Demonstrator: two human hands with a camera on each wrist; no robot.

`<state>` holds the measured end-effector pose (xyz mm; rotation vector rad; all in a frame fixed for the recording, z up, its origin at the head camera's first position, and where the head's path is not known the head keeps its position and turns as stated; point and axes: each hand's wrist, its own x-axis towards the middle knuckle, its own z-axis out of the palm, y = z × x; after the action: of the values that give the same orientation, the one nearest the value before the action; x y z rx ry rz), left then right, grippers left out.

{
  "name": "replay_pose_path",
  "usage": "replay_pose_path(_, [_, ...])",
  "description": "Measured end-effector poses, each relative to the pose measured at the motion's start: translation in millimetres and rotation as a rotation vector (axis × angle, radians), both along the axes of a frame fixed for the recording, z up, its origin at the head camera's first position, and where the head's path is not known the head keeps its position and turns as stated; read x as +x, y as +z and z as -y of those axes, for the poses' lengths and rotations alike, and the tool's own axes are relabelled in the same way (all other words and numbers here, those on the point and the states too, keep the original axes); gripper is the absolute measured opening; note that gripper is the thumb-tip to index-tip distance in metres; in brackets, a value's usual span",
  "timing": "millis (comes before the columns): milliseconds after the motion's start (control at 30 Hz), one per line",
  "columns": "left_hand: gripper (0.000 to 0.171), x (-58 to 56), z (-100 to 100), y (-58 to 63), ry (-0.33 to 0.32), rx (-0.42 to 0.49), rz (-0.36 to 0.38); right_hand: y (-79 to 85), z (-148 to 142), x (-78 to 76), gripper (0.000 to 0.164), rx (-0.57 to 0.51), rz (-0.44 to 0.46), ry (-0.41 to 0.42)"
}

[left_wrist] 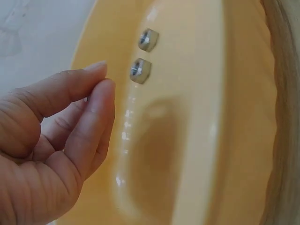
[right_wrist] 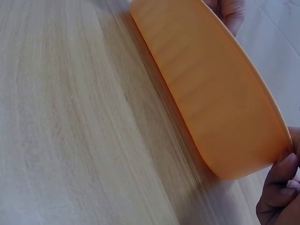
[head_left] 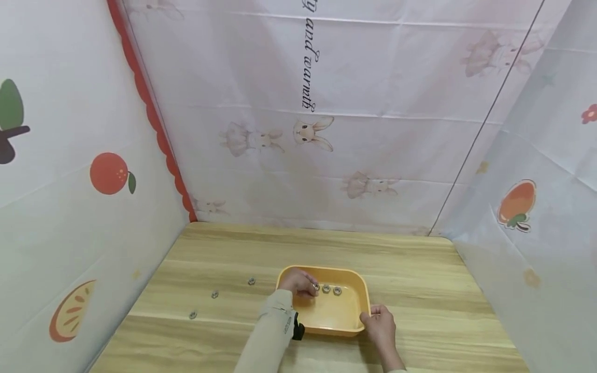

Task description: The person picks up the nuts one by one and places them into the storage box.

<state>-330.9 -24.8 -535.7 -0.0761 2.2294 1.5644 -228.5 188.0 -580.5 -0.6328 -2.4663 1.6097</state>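
Observation:
A yellow plastic tray (head_left: pixel 326 329) rests on the wooden table. Inside it, near the back wall, sit two metal hex nuts, the nearer nut in the left wrist view (left_wrist: pixel 140 71) and one beyond it (left_wrist: pixel 148 40). My left hand (head_left: pixel 300 284) reaches into the tray over its left side and pinches a third nut (head_left: pixel 316 286) between thumb and fingers. Those fingers hide most of that nut in the left wrist view. At the front right corner, my right hand (head_left: pixel 381 327) grips the tray's rim, thumb inside and fingers outside.
Three more nuts lie apart on the table left of the tray: a back one (head_left: pixel 252 281), a middle one (head_left: pixel 215 294) and a front one (head_left: pixel 193 315). Printed cloth walls (head_left: pixel 280 197) stand along the back and both sides of the table (head_left: pixel 434 290).

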Motion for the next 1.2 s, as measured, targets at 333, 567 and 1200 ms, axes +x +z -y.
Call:
replay_pose_path(333, [0.017, -6.7, -6.1, -13.0, 0.050, -0.008, 0.033, -1.2, 2.1, 2.8, 0.020, -0.014, -0.011, -0.007])
replay_pose_path(567, [0.014, -11.6, -14.5, -24.2, 0.069, -0.061, 0.048, 0.9, 2.7, 3.0, 0.019, -0.003, -0.029, -0.021])
replay_pose_path(1200, [0.013, -11.1, -9.4, -7.3, -0.099, -0.222, -0.036, 4.3, 3.2, 5.0, 0.019, -0.011, -0.017, -0.008])
